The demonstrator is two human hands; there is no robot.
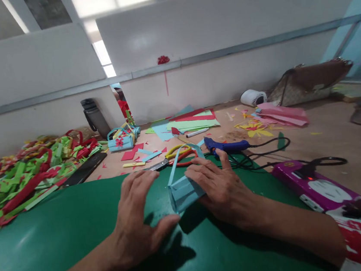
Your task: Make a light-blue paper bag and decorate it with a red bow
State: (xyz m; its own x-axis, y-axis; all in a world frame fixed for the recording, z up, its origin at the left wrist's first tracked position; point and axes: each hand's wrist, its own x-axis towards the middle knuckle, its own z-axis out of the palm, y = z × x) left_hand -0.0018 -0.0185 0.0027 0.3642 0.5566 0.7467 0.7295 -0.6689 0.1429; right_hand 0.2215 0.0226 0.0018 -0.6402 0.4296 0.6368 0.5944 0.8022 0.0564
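A small light blue paper basket [183, 192] with a thin looped handle is tilted above the green mat [72, 217]. My right hand [222, 187] grips its right side, with the fingers over the top. Just left of the basket, my left hand [138, 218] has its thumb and fingers spread, the thumb tip close to the basket's lower left edge. Behind the basket are scissors [182, 152] with yellow and orange handles. A blue glue gun [230, 146] lies beyond my right hand.
Paper strips [19, 184] are heaped at the left beside a dark phone [85, 169]. A finished blue basket [120, 142] and a bottle [95, 118] stand behind. At right are a purple power strip [319, 185], cables, a white roll [253, 97] and a brown bag [311, 81].
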